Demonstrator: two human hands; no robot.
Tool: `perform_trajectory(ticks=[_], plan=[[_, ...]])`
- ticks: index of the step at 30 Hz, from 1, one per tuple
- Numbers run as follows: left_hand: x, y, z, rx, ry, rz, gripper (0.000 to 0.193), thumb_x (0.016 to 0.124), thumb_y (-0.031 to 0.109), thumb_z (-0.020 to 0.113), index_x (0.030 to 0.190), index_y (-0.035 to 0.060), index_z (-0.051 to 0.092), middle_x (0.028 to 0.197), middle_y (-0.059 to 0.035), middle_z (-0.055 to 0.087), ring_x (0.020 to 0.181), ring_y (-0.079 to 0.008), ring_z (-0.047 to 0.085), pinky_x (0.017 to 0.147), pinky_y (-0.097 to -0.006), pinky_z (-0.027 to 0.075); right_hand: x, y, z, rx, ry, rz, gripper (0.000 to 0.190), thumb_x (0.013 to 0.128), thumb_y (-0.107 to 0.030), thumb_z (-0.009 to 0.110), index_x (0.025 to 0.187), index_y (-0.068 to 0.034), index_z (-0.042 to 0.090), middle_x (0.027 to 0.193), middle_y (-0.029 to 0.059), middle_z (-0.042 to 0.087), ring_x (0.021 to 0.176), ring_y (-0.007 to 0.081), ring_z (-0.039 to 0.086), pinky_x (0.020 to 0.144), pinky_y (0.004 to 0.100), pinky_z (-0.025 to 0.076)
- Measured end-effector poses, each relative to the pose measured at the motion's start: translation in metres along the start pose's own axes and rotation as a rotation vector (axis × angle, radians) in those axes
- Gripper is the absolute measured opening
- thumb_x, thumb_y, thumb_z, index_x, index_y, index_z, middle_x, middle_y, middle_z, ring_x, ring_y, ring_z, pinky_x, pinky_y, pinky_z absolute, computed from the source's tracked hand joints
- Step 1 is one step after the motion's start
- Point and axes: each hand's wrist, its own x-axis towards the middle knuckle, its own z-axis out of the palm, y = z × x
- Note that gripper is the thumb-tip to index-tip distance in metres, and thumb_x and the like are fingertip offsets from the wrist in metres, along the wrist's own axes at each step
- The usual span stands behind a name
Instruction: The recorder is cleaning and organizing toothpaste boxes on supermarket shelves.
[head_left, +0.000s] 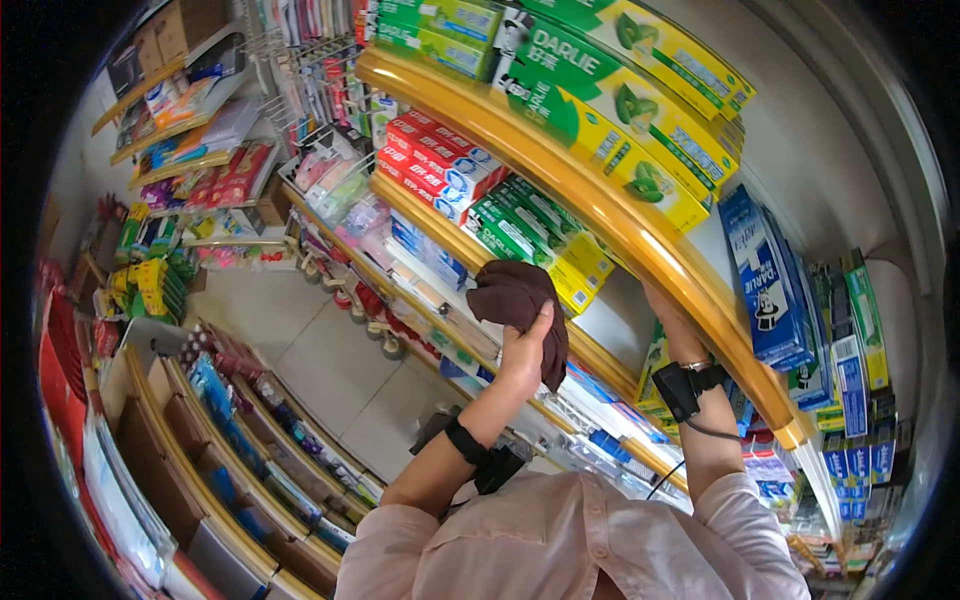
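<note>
A bunched dark brown cloth (523, 300) is gripped in my left hand (526, 351), in front of the lower shelf's yellow edge. My right arm reaches under the upper shelf's golden edge strip (600, 195); of my right hand (658, 304) only the part near the wrist shows, and its fingers are hidden behind the strip. Green and yellow Darlie toothpaste boxes (581, 270) lie on the lower shelf between my hands. Red and white toothpaste boxes (439, 165) are stacked to their left. Larger green and yellow Darlie boxes (630, 112) fill the upper shelf.
Blue Darlie boxes (772, 285) stand at the upper shelf's right end. Lower racks hold packaged goods (427, 251). A divided rack (161, 420) with cardboard and packets stands at the lower left, across the tiled floor (300, 315). Black devices are strapped to both forearms, with a cable near the right one.
</note>
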Motion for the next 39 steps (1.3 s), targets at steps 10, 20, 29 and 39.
perform_trajectory(ticks=[10,20,29,39], plan=[[0.002,0.006,-0.004,-0.010,-0.041,-0.022,0.053,0.087,0.019,0.066,0.131,0.0051,0.039,0.127,-0.0048,0.046,0.115,-0.0178,0.045,0.097,-0.0325,0.038,-0.096,-0.034,-0.090,0.549,0.311,0.698,0.034,0.084,-0.022,0.067,0.110,-0.001,0.062,0.102,0.0076,0.064,0.084,0.0160,0.058,0.071,0.0314,0.047],[0.005,0.000,-0.007,-0.013,-0.047,-0.055,0.050,0.087,0.017,0.066,0.128,0.0050,0.041,0.122,-0.0037,0.048,0.111,-0.0164,0.046,0.095,-0.0315,0.040,-0.188,-0.006,-0.122,0.022,0.458,0.749,0.038,0.081,-0.018,0.070,0.109,0.004,0.058,0.104,0.0122,0.052,0.090,0.0219,0.051,0.082,0.0342,0.043],[-0.005,0.017,-0.001,0.004,0.025,-0.030,0.053,0.086,0.017,0.066,0.130,0.0047,0.039,0.124,-0.0043,0.047,0.111,-0.0170,0.046,0.096,-0.0326,0.039,-0.120,-0.091,-0.144,-0.452,0.037,0.360,0.071,0.070,-0.029,0.075,0.128,0.000,0.046,0.126,0.0270,0.043,0.117,0.0456,0.037,0.099,0.0517,0.028],[0.008,0.022,-0.017,-0.066,-0.025,0.005,0.054,0.086,0.018,0.068,0.129,0.0020,0.041,0.123,-0.0056,0.050,0.111,-0.0175,0.048,0.095,-0.0315,0.040,0.037,-0.103,0.009,0.248,-0.339,0.155,0.086,0.076,-0.038,0.071,0.141,-0.003,0.028,0.144,0.0259,0.027,0.134,0.0376,0.027,0.108,0.0401,0.026]])
